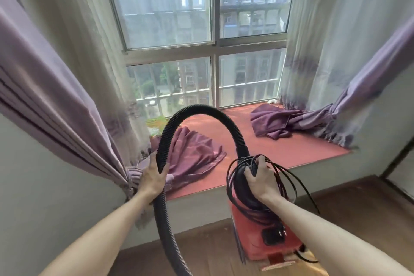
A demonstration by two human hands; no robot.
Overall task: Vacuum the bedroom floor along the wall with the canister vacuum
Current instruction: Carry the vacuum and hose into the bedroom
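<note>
Standing at: a bay window seat topped in flat red-orange material (291, 150), seen from above, with both bare forearms reaching forward.
Left hand: the left hand (152, 178) is clenched around the ribbed black flexible vacuum hose (201, 111), thumb on the right side of the hose.
Hose path: from the left hand it arches up and over to the right, coming down into the top of the vacuum; below the hand it drops toward the near floor.
Right hand: the right hand (261, 177) grips the black top handle of the boxy red canister vacuum (262, 240), fingers also closed over loops of thin black power cord (295, 182).
Vacuum position: near right, held just above the brown wooden floor (347, 213); whether it touches the floor cannot be told.
Cord plug: a black two-pin plug (280, 232) lies on the red body.
Surroundings: mauve fabric curtains (40, 101) hang left and right, their ends pooled on the seat; a barred window (212, 51) lies far.
</note>
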